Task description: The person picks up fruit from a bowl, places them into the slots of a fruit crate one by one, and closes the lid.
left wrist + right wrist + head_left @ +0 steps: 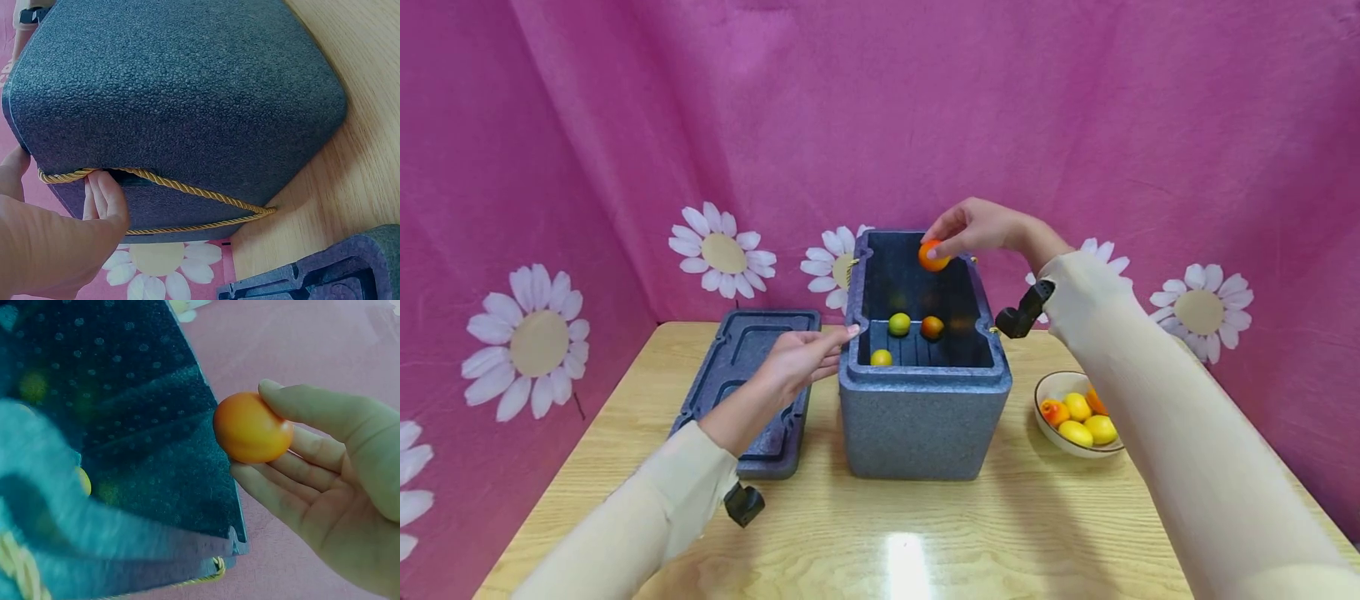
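Observation:
A deep grey foam box (917, 433) stands without its lid on the table. My left hand (801, 358) grips its left wall, the thumb at the top rim and the fingers against the outer side, beside a gold rope (187, 187) in the left wrist view. Over the far part of the opening, my right hand (981, 231) holds a round orange fruit (251, 428) between thumb and fingertips. Inside the box lie a yellow-green fruit (898, 324), a red-orange fruit (932, 327) and a yellow fruit (882, 357).
The grey box lid (751, 342) lies flat to the left of the box, partly behind my left forearm. On the right, a white bowl (1051, 385) with a dark rim holds several yellow and orange fruits. A pink curtain (880, 108) with daisies hangs behind the wooden table (820, 542).

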A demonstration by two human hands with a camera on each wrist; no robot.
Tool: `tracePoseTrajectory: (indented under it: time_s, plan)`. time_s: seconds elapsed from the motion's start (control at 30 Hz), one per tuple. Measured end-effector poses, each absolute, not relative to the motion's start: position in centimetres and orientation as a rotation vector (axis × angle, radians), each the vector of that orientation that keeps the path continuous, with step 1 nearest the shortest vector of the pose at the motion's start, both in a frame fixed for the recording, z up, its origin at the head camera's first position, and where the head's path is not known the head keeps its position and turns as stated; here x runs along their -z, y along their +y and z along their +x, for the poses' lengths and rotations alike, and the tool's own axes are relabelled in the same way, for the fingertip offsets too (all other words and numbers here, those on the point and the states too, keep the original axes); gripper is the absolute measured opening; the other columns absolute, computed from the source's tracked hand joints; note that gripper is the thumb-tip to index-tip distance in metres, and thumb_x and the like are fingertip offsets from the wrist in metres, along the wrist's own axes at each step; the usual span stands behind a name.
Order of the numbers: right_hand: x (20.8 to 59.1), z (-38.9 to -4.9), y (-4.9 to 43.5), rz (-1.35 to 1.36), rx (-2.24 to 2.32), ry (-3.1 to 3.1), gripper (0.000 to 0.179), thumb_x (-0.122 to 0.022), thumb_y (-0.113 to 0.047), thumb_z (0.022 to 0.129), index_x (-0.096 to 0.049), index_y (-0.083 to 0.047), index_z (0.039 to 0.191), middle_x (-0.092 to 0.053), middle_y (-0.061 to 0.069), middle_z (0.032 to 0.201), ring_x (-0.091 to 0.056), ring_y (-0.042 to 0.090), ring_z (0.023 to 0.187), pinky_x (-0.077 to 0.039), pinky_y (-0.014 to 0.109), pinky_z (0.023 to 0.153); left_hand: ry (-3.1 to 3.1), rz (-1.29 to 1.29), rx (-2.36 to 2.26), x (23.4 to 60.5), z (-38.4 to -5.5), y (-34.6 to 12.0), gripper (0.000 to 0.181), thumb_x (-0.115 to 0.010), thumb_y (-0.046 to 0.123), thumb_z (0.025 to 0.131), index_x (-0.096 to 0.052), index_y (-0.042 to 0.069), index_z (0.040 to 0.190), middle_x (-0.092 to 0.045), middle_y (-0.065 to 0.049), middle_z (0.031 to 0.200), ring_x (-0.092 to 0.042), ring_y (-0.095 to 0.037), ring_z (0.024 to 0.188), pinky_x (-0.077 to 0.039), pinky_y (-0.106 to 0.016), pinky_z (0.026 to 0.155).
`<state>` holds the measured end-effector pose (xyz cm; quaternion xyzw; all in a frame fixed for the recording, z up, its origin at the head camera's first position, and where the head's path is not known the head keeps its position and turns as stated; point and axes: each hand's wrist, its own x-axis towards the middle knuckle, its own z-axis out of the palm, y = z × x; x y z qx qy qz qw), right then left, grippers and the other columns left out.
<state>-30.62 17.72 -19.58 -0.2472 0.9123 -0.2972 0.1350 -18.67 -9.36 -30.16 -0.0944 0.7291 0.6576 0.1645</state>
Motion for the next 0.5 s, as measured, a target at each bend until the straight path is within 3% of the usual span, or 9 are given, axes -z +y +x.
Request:
tracePoseTrajectory:
  time_s: [0.5]
  plan:
    - [19.8, -32.2, 14.8, -0.603, 0.81, 2.609, 0.038, -0.063, -0.018, 0.092, -0.059, -0.001, 0.126, -0.061, 0.019, 0.128, -0.057, 0.031, 0.116, -0.046, 0.041, 0.11, 2.112, -0.306, -1.823, 29.6, -18.0, -9.2, 0.074, -0.071, 0.044, 0.084, -0.046, 0.001, 0.138, -0.054, -0.015, 0.141, -0.058, -0.023, 0.126, -0.048, -0.036, 0.106]
